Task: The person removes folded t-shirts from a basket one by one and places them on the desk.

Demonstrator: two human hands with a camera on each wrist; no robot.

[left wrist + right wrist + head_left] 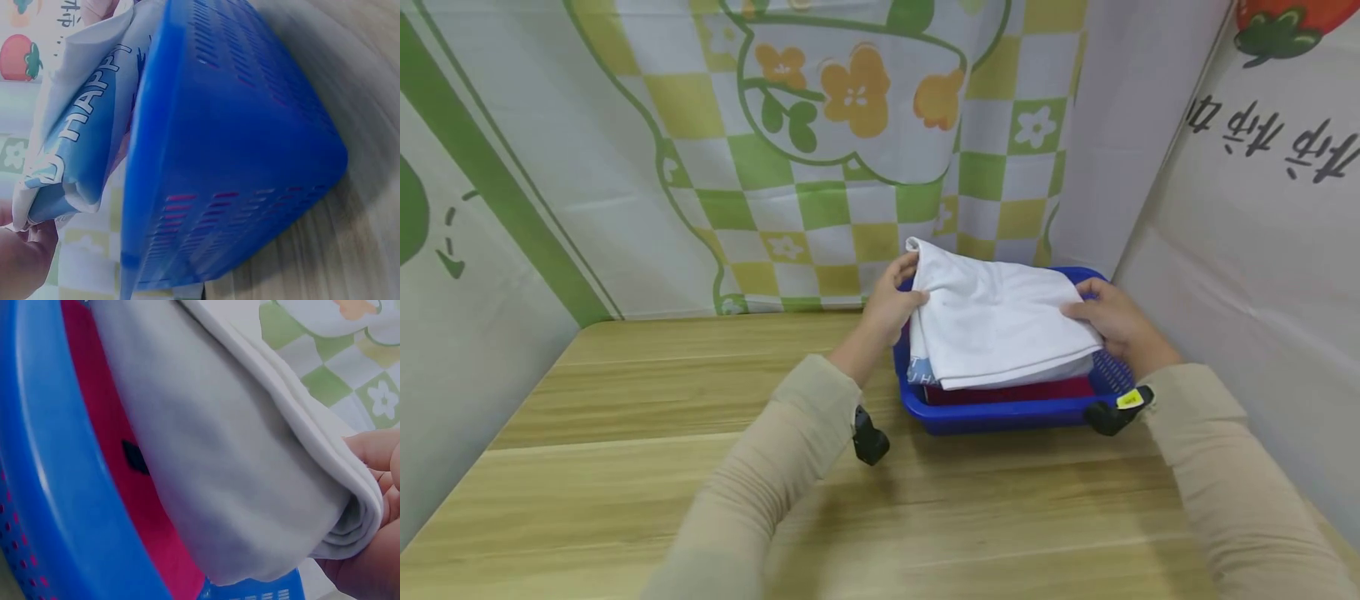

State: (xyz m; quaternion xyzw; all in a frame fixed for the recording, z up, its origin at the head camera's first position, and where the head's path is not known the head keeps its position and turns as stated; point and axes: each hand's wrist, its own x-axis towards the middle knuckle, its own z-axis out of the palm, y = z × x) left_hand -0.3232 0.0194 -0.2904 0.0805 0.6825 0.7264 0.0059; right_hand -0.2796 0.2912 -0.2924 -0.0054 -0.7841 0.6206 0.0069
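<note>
Over a blue plastic basket (pixel 1000 414), both hands hold a folded white garment (pixel 1000 312). My left hand (pixel 891 302) pinches its left edge, thumb on top. At the opposite edge, my right hand (pixel 1116 323) grips the layered folds between thumb and fingers. In the left wrist view, a blue printed part (pixel 87 125) with white letters reading "HAPPY" shows on the near end. The right wrist view shows the rolled layers (pixel 353 528) at the fingertips. Beneath the garment, red cloth (pixel 119 444) with a small black tag lies inside the basket.
The basket stands on a wood-grain table (pixel 647 467), near its back right corner. A checkered, flower-printed curtain (pixel 850 233) hangs behind, and a white printed wall sheet (pixel 1247 267) rises close on the right. Each wrist carries a black camera (pixel 870 436).
</note>
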